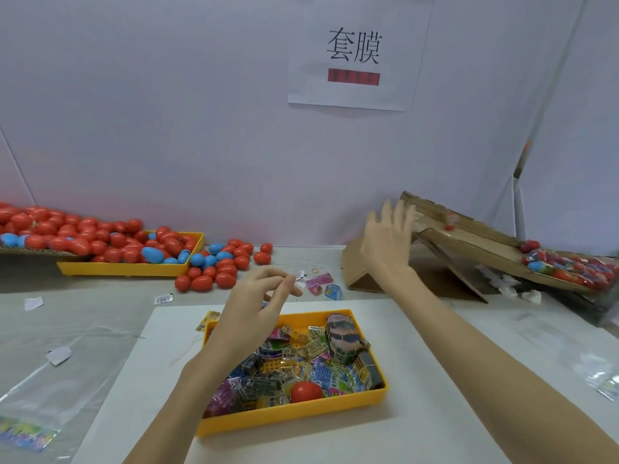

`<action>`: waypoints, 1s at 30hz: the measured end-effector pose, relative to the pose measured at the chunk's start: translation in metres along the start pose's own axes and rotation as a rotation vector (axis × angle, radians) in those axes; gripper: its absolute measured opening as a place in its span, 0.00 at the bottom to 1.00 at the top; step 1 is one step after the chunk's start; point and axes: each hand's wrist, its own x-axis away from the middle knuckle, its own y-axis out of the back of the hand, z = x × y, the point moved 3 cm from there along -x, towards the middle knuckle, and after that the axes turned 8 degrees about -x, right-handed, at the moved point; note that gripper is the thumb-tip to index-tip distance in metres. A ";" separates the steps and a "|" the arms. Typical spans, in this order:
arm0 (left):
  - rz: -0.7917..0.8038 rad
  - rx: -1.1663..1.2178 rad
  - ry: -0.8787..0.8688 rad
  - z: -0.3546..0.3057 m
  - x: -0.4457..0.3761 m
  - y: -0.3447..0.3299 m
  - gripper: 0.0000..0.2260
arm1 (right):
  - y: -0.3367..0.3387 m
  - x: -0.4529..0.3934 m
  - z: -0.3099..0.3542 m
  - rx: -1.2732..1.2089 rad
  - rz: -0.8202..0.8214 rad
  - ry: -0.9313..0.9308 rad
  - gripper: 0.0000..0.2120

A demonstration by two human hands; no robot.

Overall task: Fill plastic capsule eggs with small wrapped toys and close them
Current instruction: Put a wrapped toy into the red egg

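Note:
A yellow tray (298,418) in front of me holds several small wrapped toys (301,356) and one red capsule egg (306,391). My left hand (261,303) hovers over the tray's far left corner with loosely curled fingers and holds nothing. My right hand (388,242) is raised with fingers spread by the top of a cardboard chute (469,236). A red egg (529,245) lies on the chute, and wrapped eggs (569,266) are piled at its lower end. Red and blue eggs (134,246) fill a second yellow tray (124,269) at the back left.
Loose eggs (217,272) lie on the table beside the back tray. Two wrapped toys (323,284) and a rubber band (315,270) sit behind the near tray. Clear plastic bags (43,390) lie at left and right (603,380). A white wall with a paper sign (355,55) stands behind.

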 end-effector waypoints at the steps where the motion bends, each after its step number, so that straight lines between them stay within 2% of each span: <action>1: 0.004 -0.075 0.019 0.003 0.000 0.000 0.16 | -0.007 0.006 0.015 -0.048 0.025 0.064 0.20; 5: 0.034 -0.478 0.131 0.022 0.005 0.003 0.14 | -0.034 0.022 0.076 -0.444 0.243 0.238 0.18; 7: 0.044 -0.557 0.192 0.031 0.007 0.004 0.14 | -0.047 0.025 0.105 -0.588 0.367 0.296 0.22; 10: 0.060 -0.568 0.245 0.039 0.007 0.004 0.13 | -0.065 0.023 0.142 -0.618 0.490 0.401 0.29; 12: 0.070 -0.577 0.254 0.041 0.007 0.004 0.13 | -0.078 0.021 0.161 -0.564 0.553 0.462 0.30; 14: 0.065 -0.577 0.266 0.042 0.007 0.005 0.13 | -0.090 0.019 0.171 -0.507 0.543 0.494 0.24; 16: 0.052 -0.572 0.277 0.043 0.006 0.006 0.13 | -0.095 0.017 0.172 -0.504 0.429 0.464 0.13; 21: 0.038 -0.537 0.297 0.041 0.005 0.006 0.13 | -0.087 0.013 0.160 -0.562 0.369 0.386 0.06; 24: 0.027 -0.515 0.284 0.039 0.004 0.004 0.12 | -0.085 0.015 0.155 -0.606 0.346 0.396 0.16; 27: 0.014 -0.509 0.256 0.039 0.005 0.003 0.12 | -0.088 0.019 0.160 -0.595 0.486 0.468 0.31; 30: -0.023 -0.479 0.240 0.039 0.005 0.004 0.11 | -0.091 0.018 0.172 -0.604 0.569 0.476 0.30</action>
